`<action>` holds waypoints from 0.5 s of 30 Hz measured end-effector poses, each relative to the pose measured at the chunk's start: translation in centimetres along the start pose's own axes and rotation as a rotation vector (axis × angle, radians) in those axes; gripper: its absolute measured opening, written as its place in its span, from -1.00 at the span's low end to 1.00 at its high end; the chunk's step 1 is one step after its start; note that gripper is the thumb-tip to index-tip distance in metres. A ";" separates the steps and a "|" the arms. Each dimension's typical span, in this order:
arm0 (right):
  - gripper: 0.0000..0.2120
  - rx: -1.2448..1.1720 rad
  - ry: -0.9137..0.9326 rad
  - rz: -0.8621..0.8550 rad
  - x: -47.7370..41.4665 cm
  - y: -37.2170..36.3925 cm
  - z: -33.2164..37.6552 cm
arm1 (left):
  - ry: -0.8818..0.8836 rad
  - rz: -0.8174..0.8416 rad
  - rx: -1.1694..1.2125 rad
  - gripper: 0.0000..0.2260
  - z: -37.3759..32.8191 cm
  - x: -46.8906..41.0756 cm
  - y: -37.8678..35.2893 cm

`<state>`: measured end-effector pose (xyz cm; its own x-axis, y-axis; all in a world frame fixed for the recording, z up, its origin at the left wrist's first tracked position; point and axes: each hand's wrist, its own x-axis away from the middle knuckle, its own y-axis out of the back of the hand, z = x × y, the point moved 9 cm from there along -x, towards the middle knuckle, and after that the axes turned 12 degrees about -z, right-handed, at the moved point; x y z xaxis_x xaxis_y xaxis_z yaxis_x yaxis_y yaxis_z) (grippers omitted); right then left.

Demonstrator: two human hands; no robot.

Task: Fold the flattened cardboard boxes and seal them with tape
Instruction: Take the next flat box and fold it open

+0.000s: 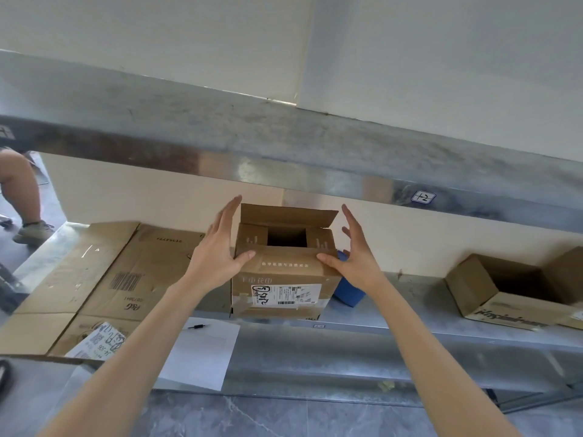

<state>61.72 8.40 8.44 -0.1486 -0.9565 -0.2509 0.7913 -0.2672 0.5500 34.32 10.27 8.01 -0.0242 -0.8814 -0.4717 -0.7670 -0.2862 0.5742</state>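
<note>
Head view, near to far. Grey stone-patterned floor point(284, 417) lies nearest, and two bare forearms reach forward over it to a galvanised metal shelf point(410, 298). On the shelf's near edge lies a white sheet of paper point(202, 351) with a black pen point(198, 326) on its far edge. To the left are flattened cardboard boxes point(104, 279), lying overlapped and printed side up. At centre, upright on the shelf, stands the cardboard box point(284, 272). Its near flap and two side flaps are folded down, its far flap point(287, 216) is raised, and a dark opening remains at the middle. The left hand point(217, 247) flanks the box's left side with fingers straight and together, thumb resting on the near flap. The right hand point(356, 253) mirrors it on the right side with fingers straight and slightly spread, thumb on the same flap. Neither hand grips anything. A blue object point(347, 291), partly hidden, sits just behind the box's right corner. Farther right stands a second open box point(492, 288). Above runs an upper metal shelf point(315, 146) with a small handwritten label point(423, 197), and a pale wall point(441, 58) stands behind. At far left, another person's leg point(19, 190) and shoe point(33, 233) are visible.
</note>
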 end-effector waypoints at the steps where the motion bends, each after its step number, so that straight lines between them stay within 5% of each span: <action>1: 0.00 -0.025 -0.008 0.036 0.0 -0.3 0.0 | 0.016 0.049 0.041 -0.05 0.2 -0.1 -0.4; 4: -0.12 -0.007 -0.004 0.076 0.0 -0.5 0.2 | 0.017 0.075 0.139 -0.15 0.3 -0.2 -0.5; 9: -0.55 0.073 0.030 0.047 1.3 -1.7 -0.5 | -0.016 0.041 0.173 -0.69 1.1 1.0 0.2; 15: -0.60 -0.101 0.009 0.061 2.0 -5.3 1.2 | 0.018 0.054 0.094 -0.72 3.8 0.4 3.0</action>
<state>56.50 7.77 5.95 -0.0935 -0.9695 -0.2267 0.8547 -0.1949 0.4811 29.59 10.52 6.96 -0.0560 -0.9015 -0.4291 -0.8220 -0.2023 0.5324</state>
